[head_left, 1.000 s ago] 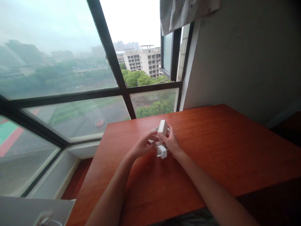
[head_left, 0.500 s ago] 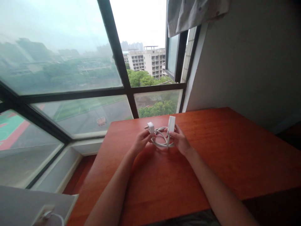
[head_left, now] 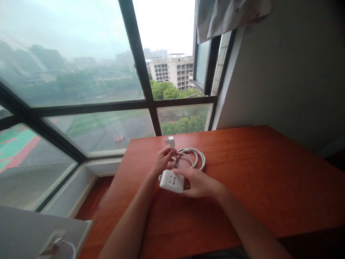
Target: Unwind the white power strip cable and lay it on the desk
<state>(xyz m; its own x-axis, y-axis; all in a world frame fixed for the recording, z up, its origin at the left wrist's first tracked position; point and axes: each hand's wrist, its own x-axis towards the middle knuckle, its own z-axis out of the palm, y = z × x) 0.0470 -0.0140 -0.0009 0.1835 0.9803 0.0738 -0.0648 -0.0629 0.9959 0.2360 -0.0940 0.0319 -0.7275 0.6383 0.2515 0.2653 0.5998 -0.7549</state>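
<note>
Currently: right hand [head_left: 201, 184] clasps white socket block [head_left: 171, 181], its right end hidden under the fingers. Left hand [head_left: 161, 162] pinches plug [head_left: 171, 141]. Cable coil [head_left: 194, 158] lies just beyond the right grip on table [head_left: 269, 172].

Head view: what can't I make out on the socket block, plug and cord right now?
Socket block: its right end and cord joint are covered by the right hand.
Plug: prongs too small to count; its base sits behind the left hand.
Cord: the run from coil to block passes behind both hands.
White fitting, lower left: blurred, cut off by the bottom edge.
</note>
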